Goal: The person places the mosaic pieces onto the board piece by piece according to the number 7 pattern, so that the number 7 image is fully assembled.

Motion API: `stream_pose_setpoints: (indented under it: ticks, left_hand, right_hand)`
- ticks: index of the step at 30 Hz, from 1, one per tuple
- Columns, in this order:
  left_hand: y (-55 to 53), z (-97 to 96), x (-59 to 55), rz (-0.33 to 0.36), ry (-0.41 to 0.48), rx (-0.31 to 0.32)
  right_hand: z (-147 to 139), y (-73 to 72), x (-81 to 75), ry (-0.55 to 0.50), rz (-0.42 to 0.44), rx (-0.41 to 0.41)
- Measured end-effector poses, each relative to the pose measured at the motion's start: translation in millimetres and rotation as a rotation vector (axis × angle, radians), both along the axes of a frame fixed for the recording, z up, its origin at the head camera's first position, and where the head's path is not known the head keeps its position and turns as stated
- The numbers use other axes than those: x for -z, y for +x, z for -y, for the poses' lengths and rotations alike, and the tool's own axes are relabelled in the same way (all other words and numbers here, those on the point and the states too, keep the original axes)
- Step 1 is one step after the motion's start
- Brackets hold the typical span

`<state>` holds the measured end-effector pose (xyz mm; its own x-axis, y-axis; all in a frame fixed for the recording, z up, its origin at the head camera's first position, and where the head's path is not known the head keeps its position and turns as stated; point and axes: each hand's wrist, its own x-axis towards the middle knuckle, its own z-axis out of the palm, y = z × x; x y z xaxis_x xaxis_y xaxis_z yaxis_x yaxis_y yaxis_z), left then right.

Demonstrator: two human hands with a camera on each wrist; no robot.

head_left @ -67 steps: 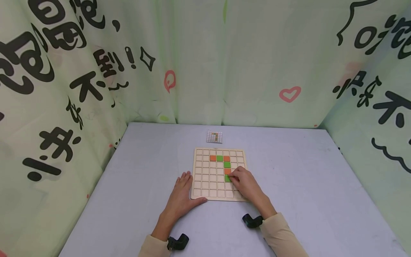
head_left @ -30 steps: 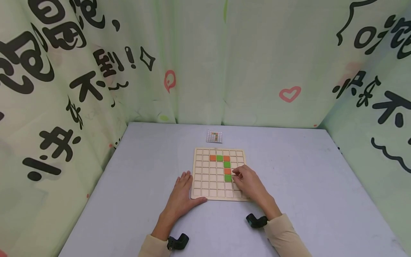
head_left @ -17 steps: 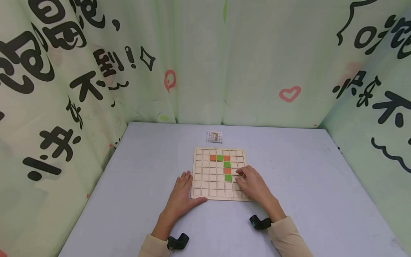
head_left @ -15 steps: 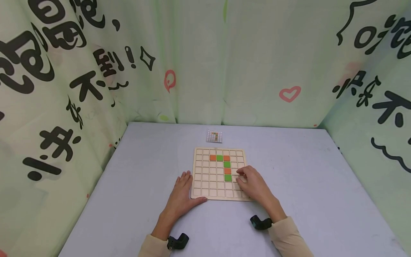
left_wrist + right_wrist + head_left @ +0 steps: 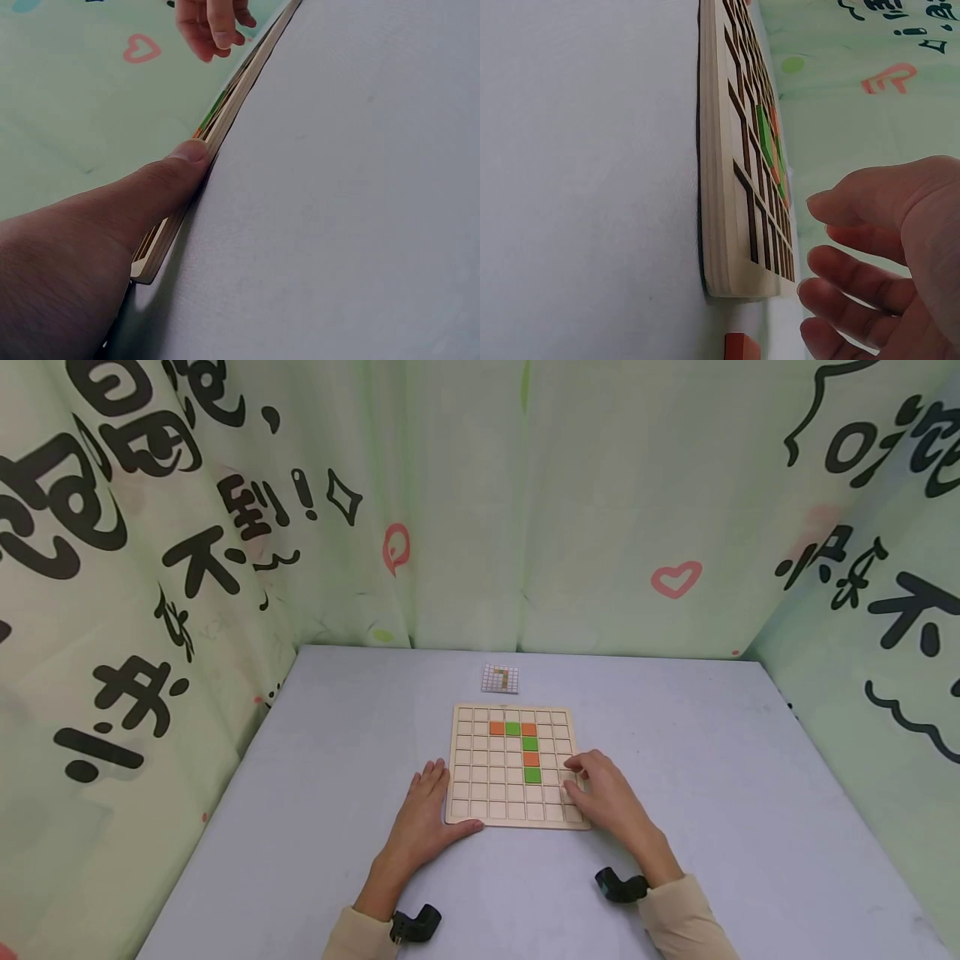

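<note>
A wooden grid board [image 5: 472, 793] lies on the table, with orange tiles [image 5: 532, 759] and green tiles [image 5: 532, 775] set in its squares in an angled row shaped like a 7. My left hand [image 5: 427, 814] rests at the board's left side, fingers straight, its thumb [image 5: 189, 152] against the near edge. Over the board's right edge hovers my right hand [image 5: 611, 797], thumb and fingers loosely bent and apart, nothing between them. A red block [image 5: 742, 346] shows at the bottom of the right wrist view, just off the board's corner; in the head view it is hidden.
Behind the board lies a small card [image 5: 499, 678] printed with a grid and a similar 7-shaped pattern. The white tabletop [image 5: 712, 760] ends at a pale green curtain [image 5: 465, 510] with black lettering. Each wrist wears a black camera [image 5: 621, 886].
My right hand has let go at the lowest green tile and drawn back to the right, its fingers spreading apart. That tile now shows whole. The left hand has stayed still.
</note>
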<state>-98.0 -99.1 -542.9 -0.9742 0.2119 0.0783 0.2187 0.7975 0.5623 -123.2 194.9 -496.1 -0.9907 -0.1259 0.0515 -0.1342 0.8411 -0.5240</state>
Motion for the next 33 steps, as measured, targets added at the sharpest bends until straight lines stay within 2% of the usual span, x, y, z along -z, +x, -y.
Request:
stream_pose_setpoints:
  ticks: [11,18,33]
  left_hand:
    - [-0.2,-0.4,2.4,-0.003,-0.001,-0.002]
    - [0.4,0.0,1.4,-0.007,0.008,-0.005]
    - [0.1,0.3,1.1,-0.007,0.008,-0.001]
  right_hand:
    - [-13,4.8,4.7,-0.021,-0.049,-0.038]
    - [-18,10.7,5.6,0.006,-0.070,-0.038]
    - [-28,20.8,11.5,0.040,-0.029,0.000]
